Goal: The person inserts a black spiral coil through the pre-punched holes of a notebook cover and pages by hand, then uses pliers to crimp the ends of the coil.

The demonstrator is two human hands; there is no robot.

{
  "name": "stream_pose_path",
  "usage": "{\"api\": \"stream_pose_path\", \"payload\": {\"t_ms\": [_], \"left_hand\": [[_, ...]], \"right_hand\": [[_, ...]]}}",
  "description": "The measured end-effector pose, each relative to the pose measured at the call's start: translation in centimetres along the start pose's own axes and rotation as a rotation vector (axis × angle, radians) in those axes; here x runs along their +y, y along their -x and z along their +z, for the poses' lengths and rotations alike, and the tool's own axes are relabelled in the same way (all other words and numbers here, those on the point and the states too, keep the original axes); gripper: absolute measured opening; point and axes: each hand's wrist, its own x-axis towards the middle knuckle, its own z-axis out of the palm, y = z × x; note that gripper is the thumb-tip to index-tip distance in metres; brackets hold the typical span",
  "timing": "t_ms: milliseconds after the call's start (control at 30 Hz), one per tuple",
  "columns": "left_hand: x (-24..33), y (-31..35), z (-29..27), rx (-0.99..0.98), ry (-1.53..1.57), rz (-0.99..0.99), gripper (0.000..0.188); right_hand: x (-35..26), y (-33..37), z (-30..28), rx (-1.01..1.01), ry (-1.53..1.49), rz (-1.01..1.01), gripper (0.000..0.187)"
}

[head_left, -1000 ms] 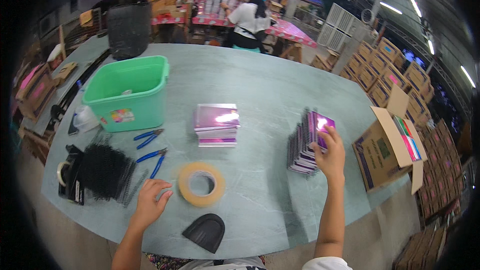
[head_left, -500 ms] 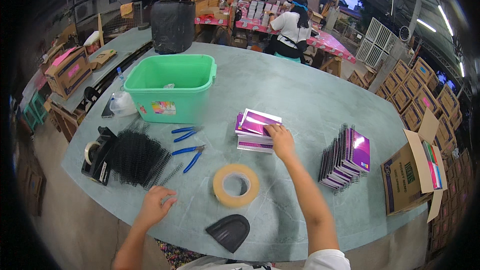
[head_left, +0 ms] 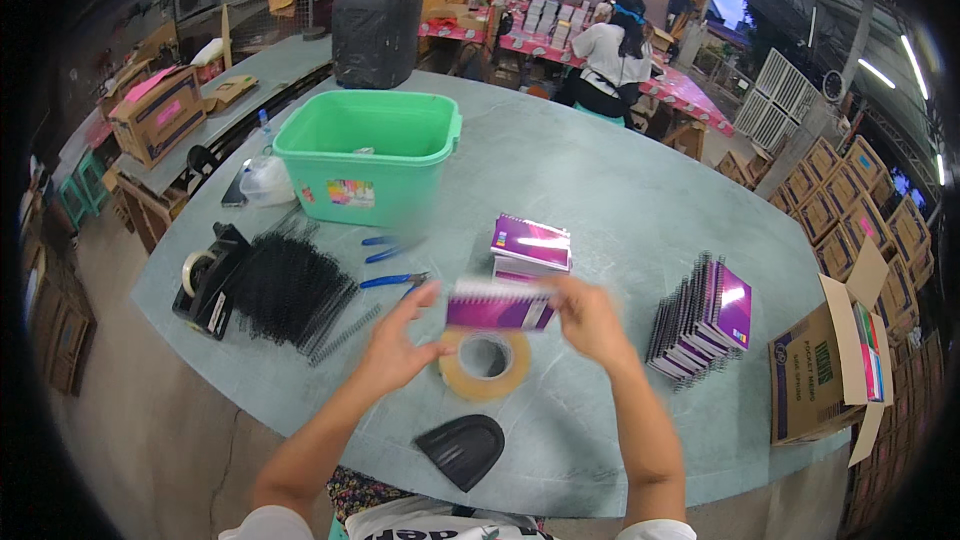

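Note:
My right hand (head_left: pixel 592 322) grips the right end of a small purple memo notebook (head_left: pixel 498 312), which is blurred and has a row of holes along its upper edge. It is held up over the far part of a wide roll of clear tape (head_left: pixel 458 372). At the notebook's left end, my left hand (head_left: pixel 402 338) is open, thumb and fingers apart. Just beyond is a short stack of purple notebooks (head_left: pixel 532 240). Left of my hands lies a heap of black spiral coils (head_left: pixel 290 290). Blue-handled pliers (head_left: pixel 388 281) rest beside them, a second pair behind.
A green bin (head_left: pixel 360 162) and a tape dispenser (head_left: pixel 212 285) are on the left. Spiral-bound notebooks (head_left: pixel 700 320) are stacked at right, near an open carton (head_left: pixel 812 380). A dark rounded pad (head_left: pixel 465 448) lies close to me. Another person (head_left: pixel 612 55) sits beyond the table.
My right hand has drawn a notebook from the stack toward me. My left hand has risen from beside the coils to the notebook's left end. The view has shifted slightly.

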Motion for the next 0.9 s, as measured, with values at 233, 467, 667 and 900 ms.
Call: {"api": "stream_pose_path", "payload": {"t_ms": [233,467,667,900], "left_hand": [[-5.2,2.6,3.2,-0.201,0.618,-0.402,0.024],[-4.1,1.7,2.0,-0.307,0.348,-0.232,0.031],[-4.7,2.5,3.2,-0.333,0.362,-0.349,0.029],[-4.5,2.3,2.9,-0.383,0.296,-0.317,0.029]], "right_hand": [[0.6,6.8,8.1,0.107,-1.012,0.346,0.029],[0.6,6.7,9.8,0.104,-0.982,0.327,0.023],[0.1,7.0,11.1,0.065,-0.923,0.378,0.017],[0.8,6.9,10.7,-0.001,-0.918,0.343,0.016]]}}
